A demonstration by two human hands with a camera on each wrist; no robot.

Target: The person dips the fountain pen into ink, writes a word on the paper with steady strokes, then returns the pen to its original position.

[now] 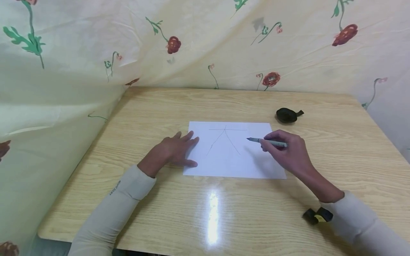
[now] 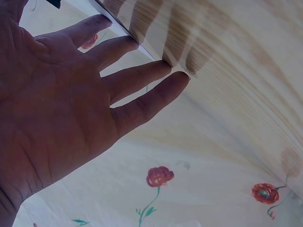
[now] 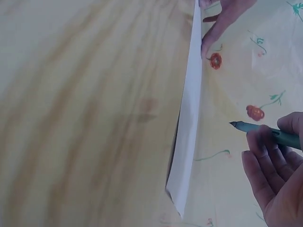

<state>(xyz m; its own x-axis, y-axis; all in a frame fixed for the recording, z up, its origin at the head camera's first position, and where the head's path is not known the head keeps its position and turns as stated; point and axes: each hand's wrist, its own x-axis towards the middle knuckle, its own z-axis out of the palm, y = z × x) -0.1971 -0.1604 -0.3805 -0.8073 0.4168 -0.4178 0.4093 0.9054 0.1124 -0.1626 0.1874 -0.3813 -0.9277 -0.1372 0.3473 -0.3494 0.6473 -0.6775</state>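
A white sheet of paper [image 1: 221,167] lies on the wooden table, bearing thin drawn lines: a horizontal stroke near the top and two slanting lines spreading downward from it. My left hand [image 1: 177,151] rests at the sheet's left edge, fingers spread and thumb on the lower corner area. In the left wrist view its palm and straight fingers [image 2: 142,106] show, fingertips at the table and paper edge. My right hand [image 1: 289,151] pinches a grey-green pen [image 1: 272,142] over the paper's right side. The pen's dark tip points left, apart from the paper in the right wrist view.
A black rounded object with a short tab [image 1: 286,115] sits on the table [image 1: 160,103] behind the paper's right corner. A small black device with a yellow patch [image 1: 318,216] is at my right sleeve. Flower-printed cloth [image 1: 198,42] hangs along the table's back and left sides.
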